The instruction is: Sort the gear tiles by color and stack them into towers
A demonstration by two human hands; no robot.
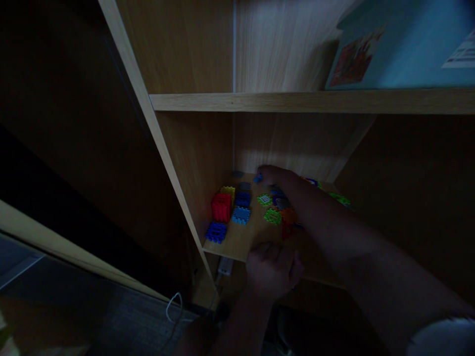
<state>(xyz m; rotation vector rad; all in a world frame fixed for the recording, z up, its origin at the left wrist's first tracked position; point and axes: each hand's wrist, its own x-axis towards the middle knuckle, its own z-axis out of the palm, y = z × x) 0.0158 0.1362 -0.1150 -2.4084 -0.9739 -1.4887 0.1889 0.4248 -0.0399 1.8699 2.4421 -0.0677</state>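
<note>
Deep in the lower shelf compartment, my right hand (271, 174) is closed on a small blue toothed plastic tile (258, 178). My left hand (272, 269) is curled closed by the shelf's front edge; whatever it may hold is hidden. Between the hands lie green toothed tiles (273, 216) beside orange pieces (288, 215) and a red piece (287, 230). To their left, a stack of red tiles (221, 207) stands near a yellow tile (228, 192), dark blue tiles (216, 232) and a light blue tile (241, 215). My right forearm covers part of the loose pieces.
A wooden shelf board (237, 102) runs above my hands, bearing a light blue box (401, 49) at the right. The wooden side panel (196, 163) bounds the left. Below are a white power strip (225, 266) and a white cable (174, 309) near the floor.
</note>
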